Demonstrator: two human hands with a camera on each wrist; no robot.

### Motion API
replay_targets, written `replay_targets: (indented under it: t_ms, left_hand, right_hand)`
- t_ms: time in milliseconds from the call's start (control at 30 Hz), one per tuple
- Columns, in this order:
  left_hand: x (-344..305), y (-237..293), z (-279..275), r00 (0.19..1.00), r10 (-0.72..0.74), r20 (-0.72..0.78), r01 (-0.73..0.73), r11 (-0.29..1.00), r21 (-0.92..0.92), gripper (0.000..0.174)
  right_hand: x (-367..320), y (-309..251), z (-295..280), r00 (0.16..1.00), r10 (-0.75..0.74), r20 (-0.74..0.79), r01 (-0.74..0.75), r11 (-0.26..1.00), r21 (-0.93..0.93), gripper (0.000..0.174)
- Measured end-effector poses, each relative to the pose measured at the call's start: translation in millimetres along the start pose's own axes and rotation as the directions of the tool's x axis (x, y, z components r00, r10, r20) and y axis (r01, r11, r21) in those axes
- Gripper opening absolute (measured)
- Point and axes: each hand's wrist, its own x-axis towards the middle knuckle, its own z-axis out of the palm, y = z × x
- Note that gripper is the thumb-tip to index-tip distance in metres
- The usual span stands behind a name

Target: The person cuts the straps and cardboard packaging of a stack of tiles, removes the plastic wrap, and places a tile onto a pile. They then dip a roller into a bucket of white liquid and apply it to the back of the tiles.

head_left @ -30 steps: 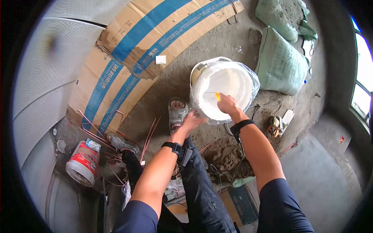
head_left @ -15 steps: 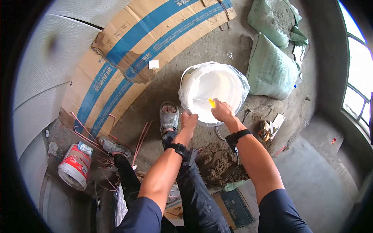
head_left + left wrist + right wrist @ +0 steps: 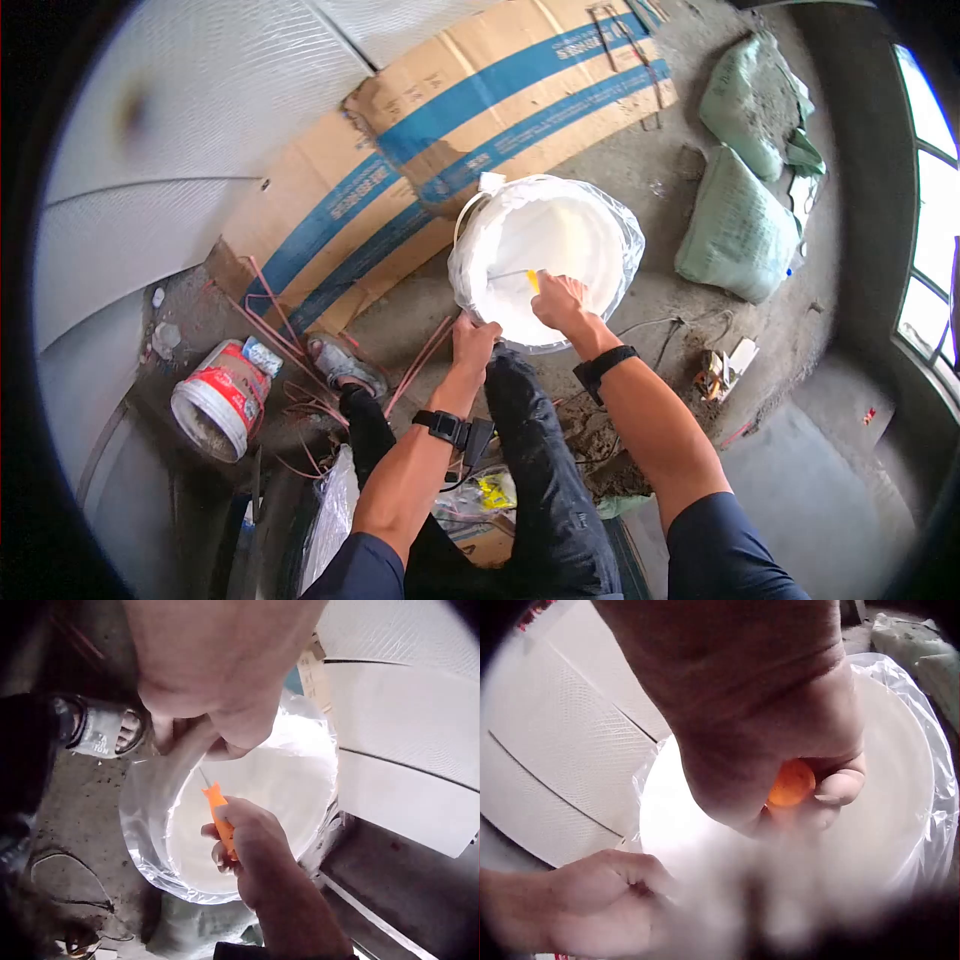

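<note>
A white bucket (image 3: 600,240) with clear plastic film (image 3: 142,840) over its rim stands in front of the legs. My right hand (image 3: 562,303) grips an orange-yellow handle (image 3: 218,810) inside the bucket's mouth; a thin metal shaft (image 3: 506,274) extends from it toward the near left wall. At the near left rim, my left hand (image 3: 473,340) pinches the rim edge and film, fingers curled, as the left wrist view shows. In the right wrist view the handle's round end (image 3: 793,784) shows in the right fist, and the lower part is blurred.
Flattened cardboard (image 3: 330,200) lies beyond the bucket to the left. Green sacks (image 3: 740,230) are at the right. A red and white bucket (image 3: 222,400) lies tilted at the left, near pink tubes (image 3: 420,362). Wet mortar (image 3: 600,440) is beside the right leg.
The head view has shifted and turned. The left hand has closed on the rim since the first frame, and the bucket now sits closer to the legs, covering one foot from view.
</note>
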Motion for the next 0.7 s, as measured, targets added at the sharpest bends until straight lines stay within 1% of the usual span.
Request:
replay_targets:
  t_ms: [33,100,167,233,300,333,400,500,633,700]
  left_hand:
    - [1,2,-17,1.000,0.004,-0.016,-0.004,1.000,-0.005,0.029]
    - [5,5,-49,1.000,0.020,0.005,-0.020,0.999,-0.045,0.032]
    - [18,3,-81,0.999,0.040,0.002,-0.040,0.998,-0.055,0.035]
    - [27,6,-110,0.998,0.059,0.005,-0.059,0.996,-0.067,0.037]
    - [33,16,-135,0.999,-0.008,-0.035,0.001,0.981,-0.196,0.042]
    - [35,17,-147,0.999,-0.005,-0.043,-0.004,0.977,-0.213,0.042]
    - [41,20,-172,0.996,0.058,-0.064,-0.072,0.965,-0.253,0.046]
    - [51,21,-200,0.996,0.044,-0.079,-0.069,0.936,-0.346,0.046]
    - [60,15,-231,0.995,0.030,-0.097,-0.063,0.933,-0.353,0.045]
    - [61,17,-236,0.992,0.007,-0.123,-0.056,0.917,-0.395,0.031]
  right_hand:
    - [3,-18,0,1.000,-0.014,-0.005,0.014,1.000,-0.008,0.033]
    - [6,-52,6,0.999,-0.044,-0.004,0.044,0.999,-0.027,0.033]
    - [8,-83,15,0.994,-0.089,-0.057,0.087,0.996,-0.035,0.032]
    - [10,-113,24,0.992,-0.109,-0.071,0.106,0.993,-0.045,0.032]
    - [10,-140,29,0.988,-0.127,-0.091,0.122,0.991,-0.060,0.032]
    - [6,-154,26,0.989,-0.127,-0.079,0.122,0.990,-0.064,0.033]
    - [1,-182,23,0.988,-0.141,-0.066,0.135,0.987,-0.087,0.033]
    - [-1,-212,26,0.985,-0.168,-0.049,0.161,0.979,-0.125,0.034]
    - [-1,-242,40,0.976,-0.214,-0.035,0.205,0.963,-0.176,0.033]
    - [5,-249,49,0.978,-0.203,-0.038,0.191,0.959,-0.211,0.033]
